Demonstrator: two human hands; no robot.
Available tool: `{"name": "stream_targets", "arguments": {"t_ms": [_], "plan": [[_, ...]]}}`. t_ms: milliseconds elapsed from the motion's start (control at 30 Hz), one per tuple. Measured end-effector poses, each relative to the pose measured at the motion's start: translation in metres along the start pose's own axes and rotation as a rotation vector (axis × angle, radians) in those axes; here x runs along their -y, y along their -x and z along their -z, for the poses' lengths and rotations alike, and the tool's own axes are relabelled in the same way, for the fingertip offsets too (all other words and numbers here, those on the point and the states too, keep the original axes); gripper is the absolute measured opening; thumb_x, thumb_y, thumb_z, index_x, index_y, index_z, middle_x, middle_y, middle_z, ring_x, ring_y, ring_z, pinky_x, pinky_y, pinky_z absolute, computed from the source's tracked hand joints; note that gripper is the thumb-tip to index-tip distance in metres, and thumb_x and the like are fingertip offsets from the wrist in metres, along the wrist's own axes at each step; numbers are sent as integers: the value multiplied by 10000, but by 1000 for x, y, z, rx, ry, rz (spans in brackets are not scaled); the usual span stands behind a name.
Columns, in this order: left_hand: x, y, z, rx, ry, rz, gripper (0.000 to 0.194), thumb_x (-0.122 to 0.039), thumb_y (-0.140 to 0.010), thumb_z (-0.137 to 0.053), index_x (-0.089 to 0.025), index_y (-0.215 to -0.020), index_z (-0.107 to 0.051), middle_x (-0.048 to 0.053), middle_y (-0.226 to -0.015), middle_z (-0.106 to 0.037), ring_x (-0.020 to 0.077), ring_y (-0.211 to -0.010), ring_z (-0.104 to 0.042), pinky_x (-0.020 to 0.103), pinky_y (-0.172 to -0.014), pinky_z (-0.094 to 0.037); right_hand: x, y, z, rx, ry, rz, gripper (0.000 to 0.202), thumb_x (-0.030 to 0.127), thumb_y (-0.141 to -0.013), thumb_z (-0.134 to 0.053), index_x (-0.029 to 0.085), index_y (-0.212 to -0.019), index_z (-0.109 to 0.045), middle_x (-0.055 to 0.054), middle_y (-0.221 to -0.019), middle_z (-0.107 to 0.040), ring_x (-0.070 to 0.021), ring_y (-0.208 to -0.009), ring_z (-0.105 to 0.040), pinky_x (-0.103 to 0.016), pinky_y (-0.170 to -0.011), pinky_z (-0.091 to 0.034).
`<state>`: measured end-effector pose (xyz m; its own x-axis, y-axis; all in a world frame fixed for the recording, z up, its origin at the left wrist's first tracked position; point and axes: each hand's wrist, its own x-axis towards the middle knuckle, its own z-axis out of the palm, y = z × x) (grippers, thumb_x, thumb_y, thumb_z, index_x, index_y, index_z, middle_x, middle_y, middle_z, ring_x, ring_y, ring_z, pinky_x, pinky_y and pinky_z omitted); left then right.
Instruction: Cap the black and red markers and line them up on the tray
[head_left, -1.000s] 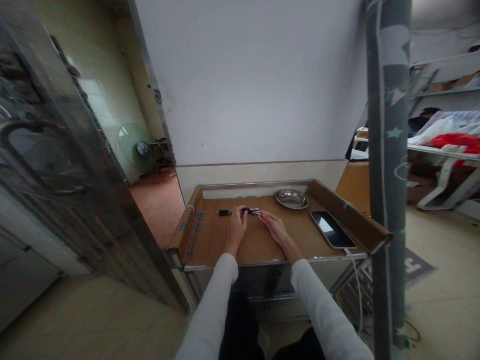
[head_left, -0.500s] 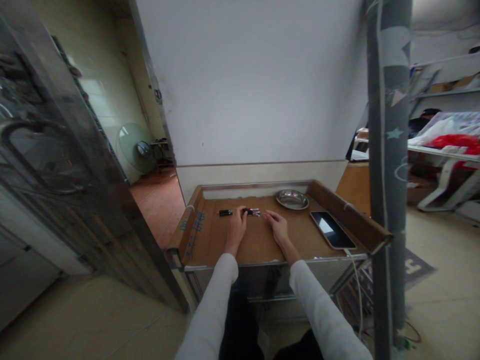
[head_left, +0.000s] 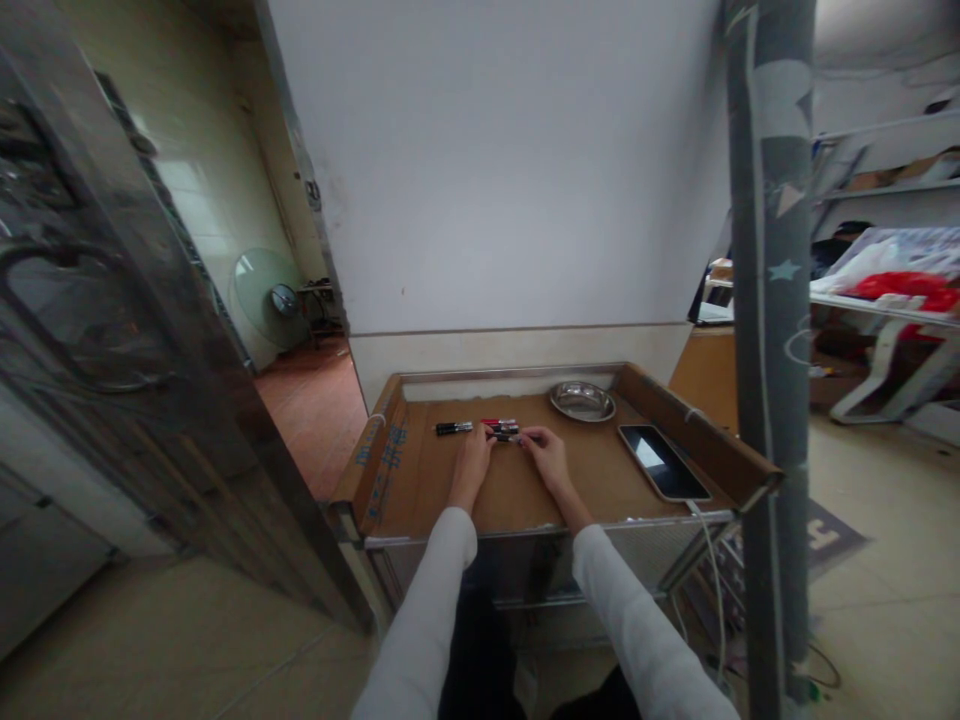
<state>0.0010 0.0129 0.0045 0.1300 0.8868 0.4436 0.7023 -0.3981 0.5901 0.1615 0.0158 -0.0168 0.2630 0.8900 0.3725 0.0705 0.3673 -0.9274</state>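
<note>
Pinching the right end of a slim dark marker between thumb and fingers, the right hand works close beside the left hand. The left hand's fingers are curled at the marker's other end; whether they grip it firmly, I cannot tell at this size. The marker lies level between the two sets of fingertips, above or on the brown cardboard lining the tabletop, just on the near side of a red marker. A black marker rests to the left of the left hand. Farther back and to the right sits a round steel dish; nearer, a smartphone lies face up, with a white cable running from its near end.
</note>
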Motion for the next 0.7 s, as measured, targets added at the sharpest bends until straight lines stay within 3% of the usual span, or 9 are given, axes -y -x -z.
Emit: {"name": "stream_targets", "arguments": {"t_ms": [233,433,567,700], "plan": [[2,-1,-3,-38,-222,20,72,-137,-854,-509,-158,-923,-506,80,-968,-563,194,-948,-557,350,-860,-437,9,4,-8,168,309,135,69,250,-691,-616,223,-723,-670,-22,-771,-688,-185,-754,-600,-330,-768,-463],[1,0,-2,-96,-244,-2,106,-109,-857,-469,-160,-945,-501,85,-991,-533,186,-939,-549,343,-857,-438,3,3,-10,257,531,240,150,125,-738,-541,214,-792,-649,-33,-838,-685,-185,-819,-581,-338,-830,-421],[-3,3,1,-15,-148,-122,118,-138,-846,-484,-185,-948,-520,54,-979,-534,174,-948,-555,325,-867,-445,-1,3,-8,221,594,289,99,164,-757,-559,203,-811,-631,-52,-868,-666,-207,-858,-561,-358,-837,-406],[-5,3,2,51,-115,-202,95,-219,-831,-544,-196,-922,-556,49,-970,-544,183,-942,-553,330,-862,-450,-3,4,-6,104,645,292,56,213,-776,-564,190,-788,-614,-89,-874,-633,-235,-872,-540,-371,-808,-411]]}}
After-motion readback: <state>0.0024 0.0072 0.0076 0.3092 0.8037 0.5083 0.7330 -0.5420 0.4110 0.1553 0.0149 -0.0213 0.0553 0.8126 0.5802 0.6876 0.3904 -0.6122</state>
